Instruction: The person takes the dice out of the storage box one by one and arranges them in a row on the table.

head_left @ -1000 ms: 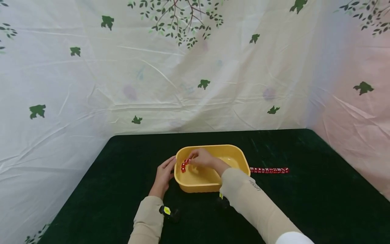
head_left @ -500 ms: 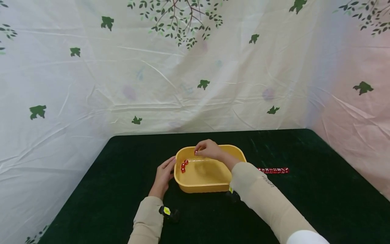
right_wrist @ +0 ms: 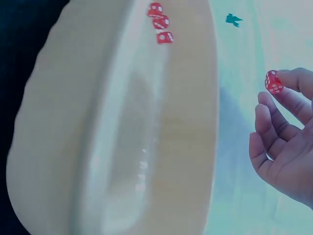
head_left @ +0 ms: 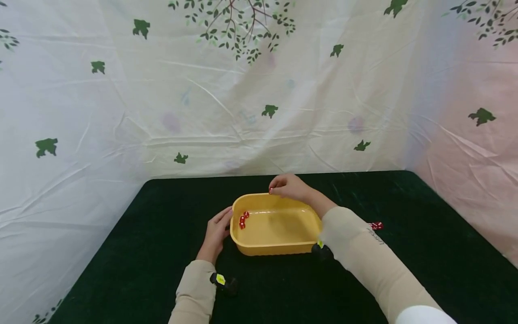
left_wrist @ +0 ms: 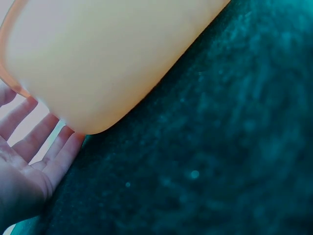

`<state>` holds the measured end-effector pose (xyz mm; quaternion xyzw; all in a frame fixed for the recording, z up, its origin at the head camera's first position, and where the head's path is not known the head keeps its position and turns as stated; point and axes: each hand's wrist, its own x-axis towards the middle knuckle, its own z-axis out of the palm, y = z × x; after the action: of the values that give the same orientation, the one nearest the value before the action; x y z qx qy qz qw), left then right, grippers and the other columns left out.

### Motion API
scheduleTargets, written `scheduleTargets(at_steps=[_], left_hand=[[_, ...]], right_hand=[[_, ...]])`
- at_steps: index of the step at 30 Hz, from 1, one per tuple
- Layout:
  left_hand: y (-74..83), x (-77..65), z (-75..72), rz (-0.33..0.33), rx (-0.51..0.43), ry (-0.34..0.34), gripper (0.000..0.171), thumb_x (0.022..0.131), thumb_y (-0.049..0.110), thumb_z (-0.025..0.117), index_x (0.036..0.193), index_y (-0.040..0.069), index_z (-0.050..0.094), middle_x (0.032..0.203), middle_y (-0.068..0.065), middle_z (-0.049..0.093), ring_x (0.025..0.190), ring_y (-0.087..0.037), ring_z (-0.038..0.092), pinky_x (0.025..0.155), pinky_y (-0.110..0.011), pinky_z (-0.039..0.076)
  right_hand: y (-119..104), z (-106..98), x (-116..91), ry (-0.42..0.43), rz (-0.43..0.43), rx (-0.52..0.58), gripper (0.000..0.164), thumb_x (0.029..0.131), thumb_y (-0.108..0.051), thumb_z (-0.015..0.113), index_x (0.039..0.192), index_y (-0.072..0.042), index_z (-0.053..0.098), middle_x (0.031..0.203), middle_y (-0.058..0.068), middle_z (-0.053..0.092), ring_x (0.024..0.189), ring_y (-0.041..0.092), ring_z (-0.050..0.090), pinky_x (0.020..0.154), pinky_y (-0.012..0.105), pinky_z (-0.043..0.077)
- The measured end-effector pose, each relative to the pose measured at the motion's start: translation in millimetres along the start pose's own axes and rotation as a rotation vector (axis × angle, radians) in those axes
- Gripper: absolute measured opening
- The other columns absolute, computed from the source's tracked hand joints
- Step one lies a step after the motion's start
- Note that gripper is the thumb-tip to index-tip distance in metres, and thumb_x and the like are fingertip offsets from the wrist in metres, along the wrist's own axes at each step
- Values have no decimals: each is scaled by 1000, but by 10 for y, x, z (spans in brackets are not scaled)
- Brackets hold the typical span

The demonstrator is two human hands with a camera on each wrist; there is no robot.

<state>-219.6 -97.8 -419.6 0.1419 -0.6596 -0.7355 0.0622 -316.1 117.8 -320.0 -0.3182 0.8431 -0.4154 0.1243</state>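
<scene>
A yellow plastic basin sits on the dark green tabletop in the head view. Against its left end lies my left hand; in the left wrist view the extended fingers touch the outer wall. My right hand is raised over the far rim, thumb and finger pinching one red die with white dots. Three more red dice stand in a short curved line inside the basin, near its left end. The right wrist view shows the other right fingers loosely bent.
Right of the basin, the end of a row of red dice shows past the right sleeve, which hides the other part. Behind the table hangs a pale cloth printed with leaves and green shapes.
My right hand has risen out of the basin, up and to the right, with a die pinched in it. Its sleeve covers more of the dice row. My left hand stays put.
</scene>
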Motion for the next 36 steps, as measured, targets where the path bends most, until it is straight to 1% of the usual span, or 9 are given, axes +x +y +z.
scheduleTargets(at_steps=[4,7,11,17,21,24,29,33,36], left_hand=[[8,3,-14,2,-3,-1,50,80,44,55,119,12,51,122,-6,45,106,-22,45,84,-40,41],[11,7,-18,0,0,-5,51,80,44,55,119,12,51,123,-6,45,106,-22,45,85,-40,40],[17,14,-17,-2,-1,-9,51,79,45,55,119,13,51,123,-5,45,105,-22,45,84,-39,41],[16,18,-15,-6,-7,-14,50,80,44,55,119,13,51,122,-5,45,105,-21,46,83,-38,41],[0,17,-16,-3,2,-13,52,80,45,55,120,13,50,123,-5,45,105,-21,46,84,-38,41],[-10,15,-20,-3,6,-9,53,79,45,55,120,13,50,123,-5,45,105,-21,46,84,-39,41],[-5,17,-19,-13,2,-7,51,80,45,55,120,13,50,123,-6,45,105,-22,45,84,-39,41],[0,21,-13,-16,-3,-11,50,80,44,54,119,13,51,122,-6,45,105,-22,45,84,-39,41],[-2,19,-13,-16,-1,-11,51,80,45,54,119,13,51,122,-6,45,105,-22,45,84,-38,41]], right_hand=[[-22,-105,-31,-4,-14,1,15,83,-14,57,91,-2,60,86,13,60,82,33,52,70,38,47],[-48,-180,-73,-1,-19,4,15,83,-14,57,92,-2,60,83,8,59,80,33,51,72,43,45],[-78,-276,-149,2,-16,-28,17,84,-17,56,94,-4,60,84,6,58,77,29,51,72,41,45],[-53,-394,-266,22,-19,-41,19,84,-17,56,96,-4,59,87,8,58,77,30,51,70,39,47],[42,-475,-349,49,-31,-43,21,84,-19,56,97,-2,59,87,8,58,76,27,51,69,36,47],[129,-540,-413,74,-20,-44,23,84,-20,56,97,-1,59,88,9,58,77,27,51,69,34,47],[256,-689,-546,111,3,-56,24,84,-22,56,98,-2,59,91,12,58,76,26,51,69,33,47],[372,-804,-676,131,27,-71,25,85,-25,55,98,-3,58,91,11,58,76,24,50,67,32,46],[475,-862,-768,148,61,-85,27,85,-27,54,99,-3,57,92,10,57,77,24,50,67,32,46]])
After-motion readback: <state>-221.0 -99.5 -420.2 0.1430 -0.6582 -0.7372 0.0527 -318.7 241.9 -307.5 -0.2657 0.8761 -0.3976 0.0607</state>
